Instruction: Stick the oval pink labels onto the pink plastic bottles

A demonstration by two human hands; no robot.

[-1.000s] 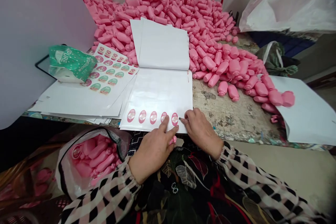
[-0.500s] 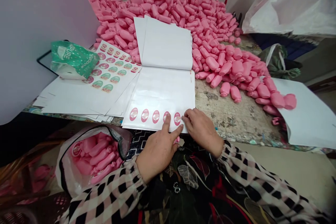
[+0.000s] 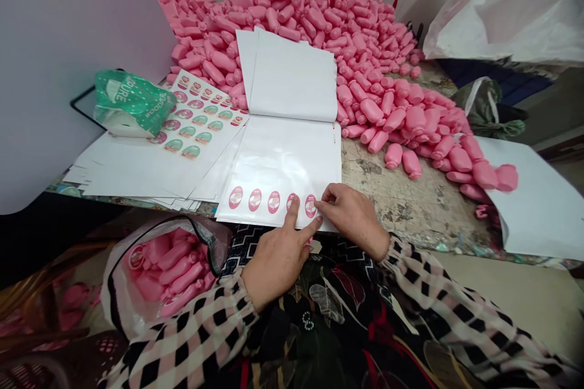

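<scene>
A white sticker sheet lies near the table's front edge, with a row of pink oval stickers along its bottom. My right hand is closed in a pinch at the edge of the rightmost oval sticker, which still lies against the sheet. My left hand rests two outstretched fingers on the sheet, one over the sticker beside it. Under that palm shows the end of a small pink bottle, mostly hidden by the hand, its other fingers curled round it.
Behind the sheet rises a large heap of pink bottles. To the left lie more sticker sheets and a green plastic packet. An open bag of pink bottles hangs below the table edge. White paper lies at right.
The right thumb and fingers have drawn together at the rightmost sticker's edge. My left hand stays in place on the sheet. The whole view has shifted slightly.
</scene>
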